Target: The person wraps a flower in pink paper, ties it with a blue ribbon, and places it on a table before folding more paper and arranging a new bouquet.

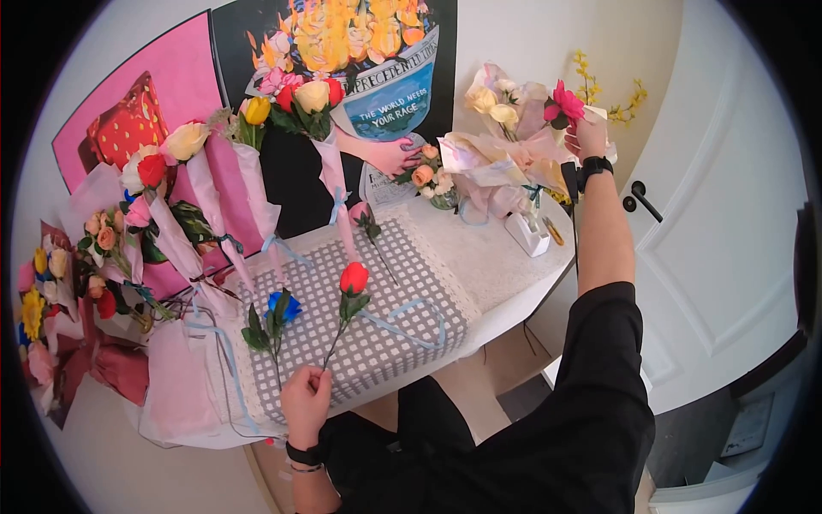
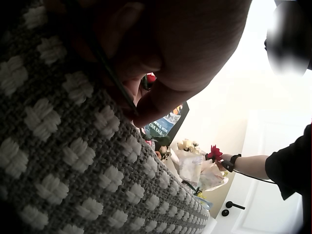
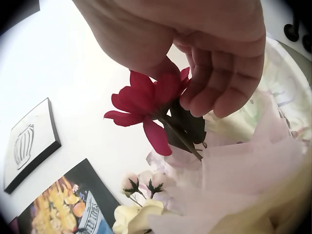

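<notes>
My left hand (image 1: 306,401) pinches the thin dark stem of a red artificial rose (image 1: 354,278) low down, over the gray-and-white checked cloth (image 1: 402,283). Left of it, a blue rose (image 1: 282,307) with green leaves lies on the cloth. My right hand (image 1: 589,137) reaches far out to the wrapped bouquet at the back right. There its thumb and fingers pinch a magenta flower (image 3: 141,97) just at the bloom. That flower's green stem (image 3: 183,139) runs down into pale pink wrapping paper (image 3: 239,170). Cream flowers (image 3: 134,217) sit beside it in the same bouquet.
Several flowers in pink paper cones (image 1: 334,171) lean along the back and left. A pink rosebud (image 1: 366,218) and a light blue ribbon (image 1: 411,325) lie on the cloth. A white tape dispenser (image 1: 528,236) and scissors (image 1: 554,230) are at the right, near a door (image 1: 719,214).
</notes>
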A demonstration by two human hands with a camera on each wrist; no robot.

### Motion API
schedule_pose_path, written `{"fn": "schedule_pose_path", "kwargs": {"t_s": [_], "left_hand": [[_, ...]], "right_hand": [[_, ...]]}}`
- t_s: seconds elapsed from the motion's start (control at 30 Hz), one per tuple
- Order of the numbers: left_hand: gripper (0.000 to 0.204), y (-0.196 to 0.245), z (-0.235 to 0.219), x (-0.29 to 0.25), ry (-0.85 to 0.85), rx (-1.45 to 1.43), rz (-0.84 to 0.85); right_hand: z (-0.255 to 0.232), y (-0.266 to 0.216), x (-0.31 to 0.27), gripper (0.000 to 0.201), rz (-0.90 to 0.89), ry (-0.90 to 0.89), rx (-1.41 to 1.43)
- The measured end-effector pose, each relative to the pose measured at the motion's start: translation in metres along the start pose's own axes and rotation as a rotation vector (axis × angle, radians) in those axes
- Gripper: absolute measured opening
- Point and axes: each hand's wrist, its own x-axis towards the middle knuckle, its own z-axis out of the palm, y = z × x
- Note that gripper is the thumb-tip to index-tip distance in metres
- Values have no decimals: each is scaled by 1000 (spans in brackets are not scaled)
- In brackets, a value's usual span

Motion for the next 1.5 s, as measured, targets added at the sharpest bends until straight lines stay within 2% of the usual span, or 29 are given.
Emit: {"fn": "schedule_pose_path", "kwargs": {"t_s": [0.03,0.1,0.2,0.3,0.43,0.5,0.57,0.6,0.63,0.67,0.7,0.77,0.8,0.83,0.87,0.9,0.97,1.0,1.13,1.2,1.23,1.33,1.4,1.43,1.5], "left_hand": [[15,0,0,0,0,-6,5],[15,1,-1,0,-1,9,12],[16,2,-2,0,-8,24,19],[16,4,-2,1,-13,25,15],[16,0,-2,0,-9,29,22],[16,-3,0,0,-12,4,19],[15,-3,0,-2,-19,-16,16],[14,1,1,-3,-20,-143,-12],[12,6,3,-5,-21,-270,-42],[12,14,6,-7,-23,-268,-49],[11,26,11,-8,-18,-350,-14],[9,43,22,-11,-3,-424,0],[9,49,28,-11,-28,-428,72],[10,54,33,-12,-52,-430,149],[10,64,35,-13,-48,-424,141],[10,77,36,-13,-60,-448,161],[10,88,40,-18,-79,-475,187],[10,91,43,-19,-95,-471,216],[11,99,48,-22,-168,-459,294],[11,101,51,-22,-196,-469,327],[11,101,53,-22,-239,-447,344],[13,103,50,-19,-314,-385,368],[15,99,46,-11,-335,-342,375],[17,91,44,-6,-310,-291,322],[18,75,42,6,-281,-243,275]], "right_hand": [[0,3,2,22,-1,-2,1],[-1,3,-7,33,-80,131,31],[-7,1,-9,42,-98,231,18],[-16,3,-7,46,-164,284,1],[-17,-2,-32,34,-291,390,136],[-12,-11,-84,21,-538,84,226],[-13,-26,-164,19,-466,-300,74],[-13,-40,-215,18,-358,-492,-88],[-12,-38,-248,18,-299,-796,-102],[-13,-33,-275,17,-375,-1101,-195],[-7,-23,-303,17,-418,-1275,-332],[5,-2,-350,21,-488,-1552,-320],[10,7,-367,21,-478,-1571,-313],[14,13,-380,23,-287,-1541,-280],[17,18,-388,26,-103,-1499,-250],[19,20,-390,26,-100,-1504,-247],[20,23,-391,28,108,-1278,-97],[20,27,-389,28,152,-1211,-90],[12,26,-389,26,174,-1215,13],[7,21,-393,20,202,-1146,69],[4,22,-390,20,198,-1133,67],[-9,21,-373,17,112,-919,180],[-24,18,-343,15,-68,-720,113],[-35,11,-325,15,-173,-620,122],[-56,-11,-288,20,-352,-302,131]]}}
